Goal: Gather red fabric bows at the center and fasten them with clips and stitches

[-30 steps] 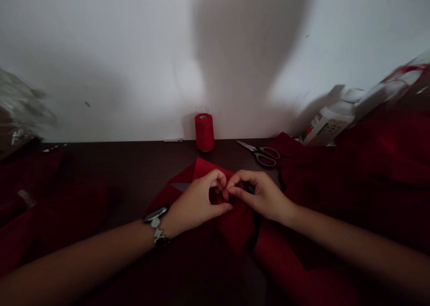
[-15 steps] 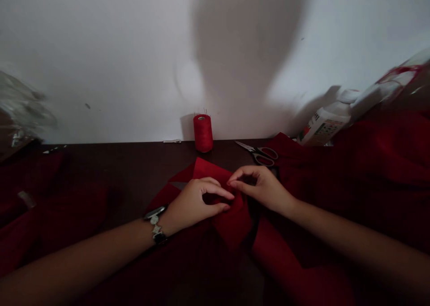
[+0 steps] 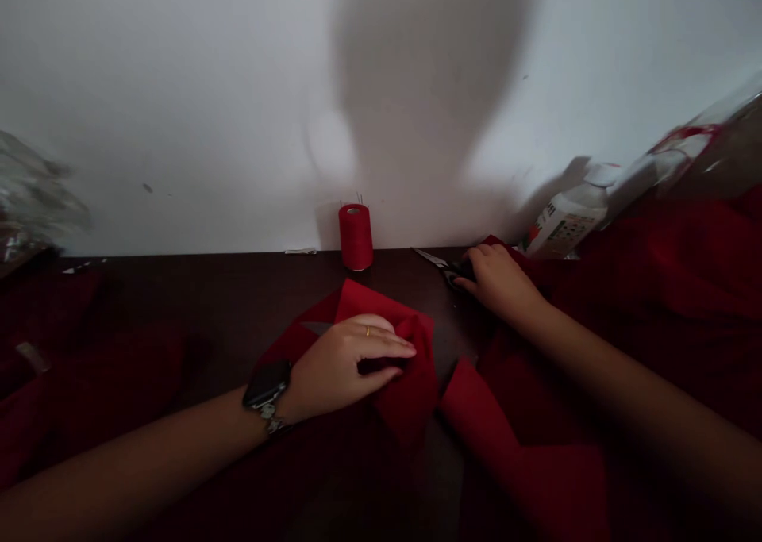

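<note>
My left hand rests on a piece of red fabric, its fingers stretched out and its thumb apart from them. On that wrist are a dark watch and a bracelet. Near the wall, my right hand has its fingers closed around the handles of a pair of scissors. The blades point to the left and lie close to the tabletop; most of the handles are hidden by the hand.
A red thread spool with needles in its top stands by the wall. A small clip lies to its left. At the right are a white bottle and heaped red cloth. More red cloth lies left.
My right hand has left the fabric, moved right and away from me, and taken hold of the scissors' handles. The left hand stays on the fabric.
</note>
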Action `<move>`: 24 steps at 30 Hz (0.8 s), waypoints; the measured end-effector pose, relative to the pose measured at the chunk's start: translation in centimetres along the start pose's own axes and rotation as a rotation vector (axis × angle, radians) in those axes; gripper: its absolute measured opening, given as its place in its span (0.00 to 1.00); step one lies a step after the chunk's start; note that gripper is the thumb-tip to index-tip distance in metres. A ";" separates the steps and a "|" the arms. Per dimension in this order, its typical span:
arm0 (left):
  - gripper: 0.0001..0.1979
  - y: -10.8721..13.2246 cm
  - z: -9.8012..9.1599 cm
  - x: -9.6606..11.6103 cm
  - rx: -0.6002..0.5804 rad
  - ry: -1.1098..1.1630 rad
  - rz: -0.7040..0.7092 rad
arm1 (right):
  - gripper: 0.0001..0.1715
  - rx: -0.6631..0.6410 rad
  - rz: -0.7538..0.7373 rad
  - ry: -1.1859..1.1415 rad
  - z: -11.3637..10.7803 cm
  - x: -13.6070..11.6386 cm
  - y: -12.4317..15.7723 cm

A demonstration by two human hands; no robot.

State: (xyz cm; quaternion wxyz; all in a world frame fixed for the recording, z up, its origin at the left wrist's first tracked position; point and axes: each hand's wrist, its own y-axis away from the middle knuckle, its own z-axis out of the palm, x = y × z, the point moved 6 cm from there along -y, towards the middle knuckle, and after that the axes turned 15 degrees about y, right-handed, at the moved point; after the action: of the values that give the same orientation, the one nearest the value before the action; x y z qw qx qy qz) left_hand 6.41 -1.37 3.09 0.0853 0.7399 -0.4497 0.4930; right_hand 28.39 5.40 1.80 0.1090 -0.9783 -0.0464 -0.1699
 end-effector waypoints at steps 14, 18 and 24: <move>0.16 0.3 -1.2 -1.9 0.040 0.192 -0.217 | 0.10 -0.721 -0.415 -0.916 -7.0 -1.5 5.5; 0.18 0.2 -2.0 -2.2 0.034 0.211 -0.210 | 0.14 -0.750 -0.462 -0.745 -7.0 -3.4 6.5; 0.18 0.1 -2.8 -2.6 0.045 0.215 -0.220 | 0.29 -0.767 -0.537 -0.541 -5.2 -4.4 6.4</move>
State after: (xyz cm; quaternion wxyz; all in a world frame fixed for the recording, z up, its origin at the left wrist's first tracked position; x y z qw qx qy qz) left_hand 4.23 1.62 2.37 0.1697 0.7292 -0.3430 0.5672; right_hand 23.38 -2.28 3.83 -0.3189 -0.9105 -0.2559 0.0615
